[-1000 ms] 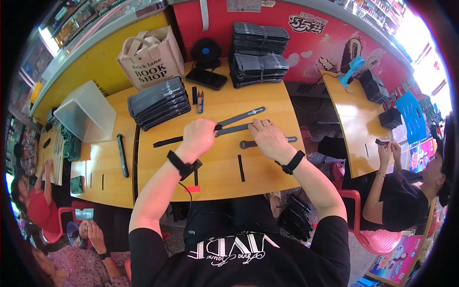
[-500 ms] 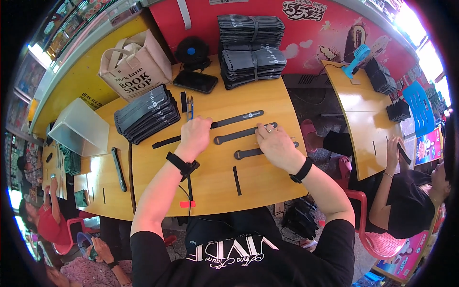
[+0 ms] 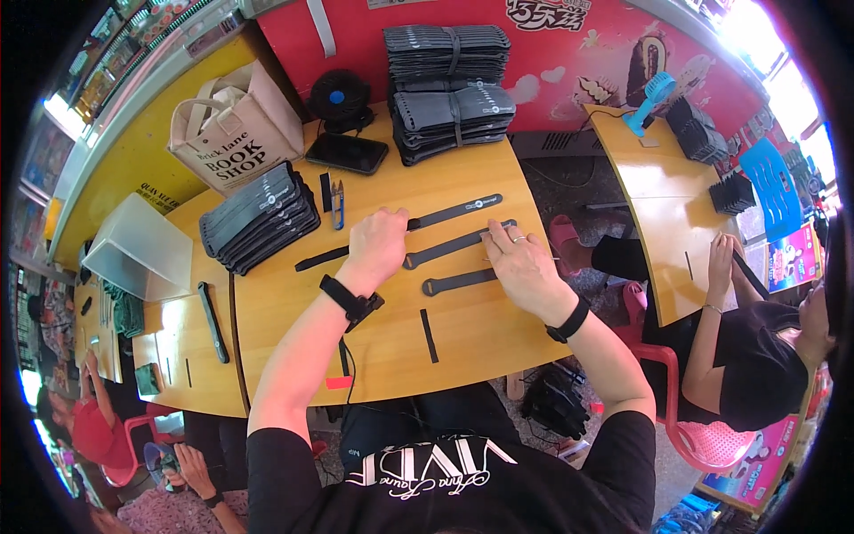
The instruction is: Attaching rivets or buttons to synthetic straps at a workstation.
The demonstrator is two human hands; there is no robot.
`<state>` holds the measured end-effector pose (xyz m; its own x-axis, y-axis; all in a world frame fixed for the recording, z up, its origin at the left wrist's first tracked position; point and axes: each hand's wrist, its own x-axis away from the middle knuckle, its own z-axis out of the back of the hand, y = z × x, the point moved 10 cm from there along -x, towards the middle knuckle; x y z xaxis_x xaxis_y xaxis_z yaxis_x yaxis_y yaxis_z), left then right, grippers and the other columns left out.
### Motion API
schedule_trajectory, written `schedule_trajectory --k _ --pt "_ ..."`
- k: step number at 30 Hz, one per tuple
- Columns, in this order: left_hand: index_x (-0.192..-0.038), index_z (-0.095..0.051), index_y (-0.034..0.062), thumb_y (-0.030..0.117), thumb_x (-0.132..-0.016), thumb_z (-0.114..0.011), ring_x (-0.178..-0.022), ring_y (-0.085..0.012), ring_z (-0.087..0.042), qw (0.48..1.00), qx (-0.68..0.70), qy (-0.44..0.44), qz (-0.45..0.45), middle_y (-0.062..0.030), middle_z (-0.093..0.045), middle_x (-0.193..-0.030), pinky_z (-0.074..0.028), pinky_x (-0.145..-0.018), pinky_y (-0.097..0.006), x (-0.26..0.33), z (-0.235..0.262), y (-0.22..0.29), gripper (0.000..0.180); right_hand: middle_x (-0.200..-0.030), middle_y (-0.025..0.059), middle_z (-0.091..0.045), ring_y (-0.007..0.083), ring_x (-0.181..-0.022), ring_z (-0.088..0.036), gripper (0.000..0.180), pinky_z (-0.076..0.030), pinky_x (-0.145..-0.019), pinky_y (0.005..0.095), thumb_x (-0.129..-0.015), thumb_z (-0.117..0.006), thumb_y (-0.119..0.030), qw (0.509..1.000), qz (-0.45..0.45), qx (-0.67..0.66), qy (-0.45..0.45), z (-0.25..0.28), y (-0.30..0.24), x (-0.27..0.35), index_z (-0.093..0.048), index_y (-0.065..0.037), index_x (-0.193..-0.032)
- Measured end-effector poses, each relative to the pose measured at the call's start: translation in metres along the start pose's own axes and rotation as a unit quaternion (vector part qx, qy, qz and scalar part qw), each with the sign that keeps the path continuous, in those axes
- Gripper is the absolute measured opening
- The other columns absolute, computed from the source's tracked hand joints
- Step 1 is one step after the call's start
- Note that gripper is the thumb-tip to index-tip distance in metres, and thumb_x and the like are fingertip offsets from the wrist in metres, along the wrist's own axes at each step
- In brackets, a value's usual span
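Observation:
My left hand (image 3: 377, 244) is closed in a fist over a thin black strip (image 3: 320, 259), whose free end sticks out to the left. From its other side, a dark grey cable strap (image 3: 461, 208) with a rounded end runs up and right, in line with the strip. My right hand (image 3: 527, 267), a ring on one finger, lies with fingers extended over the right ends of two more grey straps, the middle strap (image 3: 449, 246) and the near strap (image 3: 458, 283). A thin pointed piece shows beside that hand, too small to name. Blue-handled thread snips (image 3: 338, 206) lie beyond my left hand.
Banded stacks of grey straps (image 3: 449, 116) stand at the back beside a black fan (image 3: 340, 96) and a phone (image 3: 347, 153). Another strap pile (image 3: 260, 218) and a tote bag (image 3: 236, 133) are at left. Loose black strips (image 3: 429, 335) lie nearer me. A co-worker (image 3: 756, 351) sits at right.
The view has shifted, so the table appears farther left. My left hand has moved right across the table with the far strap and black strip. My right hand has also slid right.

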<state>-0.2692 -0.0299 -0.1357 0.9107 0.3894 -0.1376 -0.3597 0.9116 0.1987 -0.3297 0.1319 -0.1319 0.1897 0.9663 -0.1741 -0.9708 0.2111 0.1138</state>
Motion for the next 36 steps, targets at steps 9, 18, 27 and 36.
schedule_trajectory --k 9,18,27,36 --pt "-0.089 -0.061 0.0007 0.018 -0.086 -0.063 -0.078 -0.0380 -0.064 0.998 0.034 -0.057 -0.009 -0.0188 -0.063 -0.079 -0.051 -0.066 -0.047 0.056 0.056 0.032 0.017 -0.128 0.0201 -0.050 0.0295 -0.105 -0.056 0.044 -0.048 -0.083 0.0391 -0.076 -0.055 -0.006 0.996 0.023 -0.069 -0.057 0.009 -0.036 0.037 -0.055 0.006 -0.118" --pt "-0.117 -0.047 0.0031 0.022 -0.095 -0.056 -0.067 -0.0231 -0.063 0.932 0.360 -0.025 0.044 -0.0107 -0.061 -0.084 -0.049 -0.058 -0.031 0.144 0.109 0.014 0.030 -0.110 0.0160 -0.059 0.0290 -0.094 -0.060 0.034 -0.050 -0.071 0.0378 -0.079 -0.057 -0.006 0.997 -0.035 -0.041 0.060 0.055 -0.045 0.034 -0.059 -0.002 -0.113" --pt "-0.116 -0.057 0.0056 0.026 -0.101 -0.048 -0.061 -0.0123 -0.060 0.589 0.789 0.063 0.162 -0.0041 -0.062 -0.082 -0.049 -0.053 -0.024 0.221 0.051 -0.033 0.027 -0.084 0.0163 -0.063 0.0279 -0.068 -0.062 0.025 -0.047 -0.061 0.0315 -0.086 -0.059 0.003 0.782 -0.021 -0.623 0.031 0.066 -0.151 0.035 -0.063 -0.001 -0.110" --pt "-0.114 -0.059 0.0008 0.028 -0.102 -0.045 -0.064 -0.0144 -0.058 0.512 0.833 0.107 0.179 -0.0054 -0.064 -0.082 -0.048 -0.062 -0.026 0.256 0.039 -0.027 0.033 -0.085 0.0184 -0.064 0.0339 -0.071 -0.064 0.018 -0.049 -0.060 0.0355 -0.087 -0.056 0.005 0.803 0.005 -0.583 0.126 0.091 -0.216 0.017 -0.062 0.001 -0.104"
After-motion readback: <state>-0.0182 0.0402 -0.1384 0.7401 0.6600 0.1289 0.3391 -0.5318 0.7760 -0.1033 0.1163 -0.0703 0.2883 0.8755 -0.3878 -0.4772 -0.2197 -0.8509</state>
